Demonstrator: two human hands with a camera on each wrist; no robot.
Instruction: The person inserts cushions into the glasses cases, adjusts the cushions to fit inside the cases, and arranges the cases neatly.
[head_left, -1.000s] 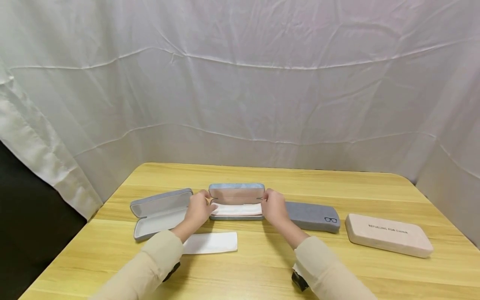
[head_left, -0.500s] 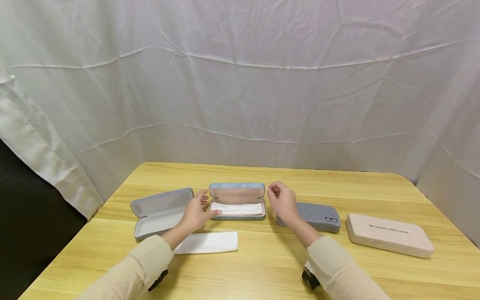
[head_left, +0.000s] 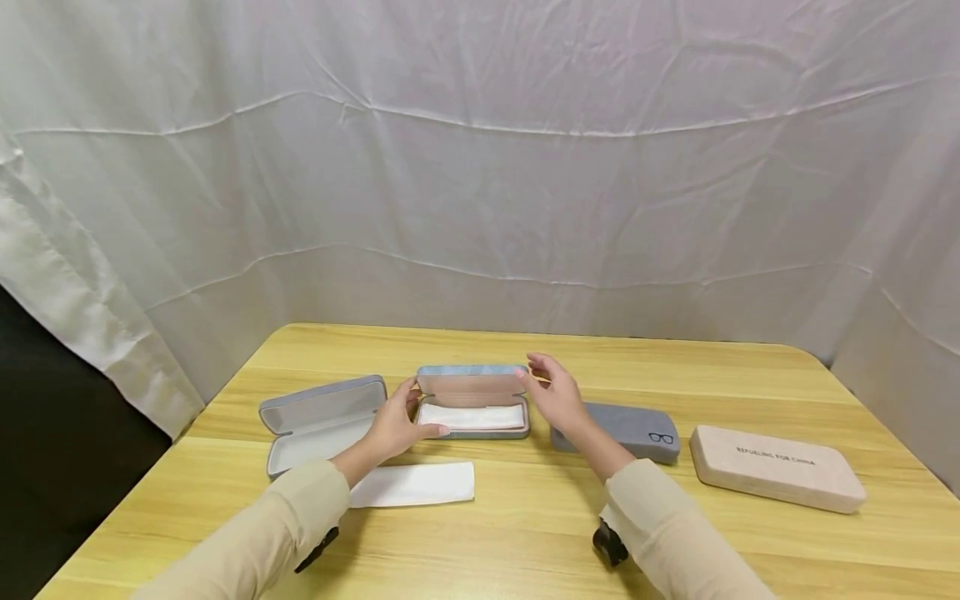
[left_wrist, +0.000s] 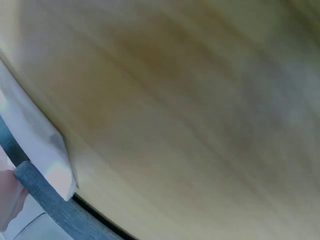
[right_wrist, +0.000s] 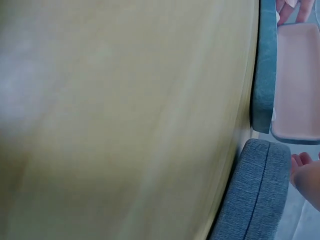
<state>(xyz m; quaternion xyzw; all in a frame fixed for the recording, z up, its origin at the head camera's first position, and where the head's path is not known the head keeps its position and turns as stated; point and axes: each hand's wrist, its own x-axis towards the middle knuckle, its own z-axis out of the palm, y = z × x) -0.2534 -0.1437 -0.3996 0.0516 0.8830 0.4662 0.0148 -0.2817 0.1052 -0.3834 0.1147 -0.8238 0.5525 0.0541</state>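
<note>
A light-blue glasses case (head_left: 512, 433) with a pink lining stands with its lid up at mid-table. Inside lies a folded white cloth (head_left: 472, 417). My left hand (head_left: 393, 423) holds the case's left end, thumb at the front and fingers at the back corner; in the right wrist view its fingers (right_wrist: 295, 11) show at the far end of the case. My right hand (head_left: 558, 396) is by the lid's upper right corner, thumb up against it, fingers loosely bent behind. Whether it touches the lid is unclear. In the right wrist view it appears partly behind a grey case (right_wrist: 257, 190).
Left of my left hand stands a grey glasses case (head_left: 322, 408) with its lid up. A flat white cloth (head_left: 423, 485) lies in front. To the right are a closed grey-blue case (head_left: 622, 429) and a closed pink case (head_left: 780, 468) on the wooden table (head_left: 525, 533).
Both hands let go of the folded cloth inside the blue case. My right hand drew back right, then rose to the lid's corner. My left hand moved onto the case's left end.
</note>
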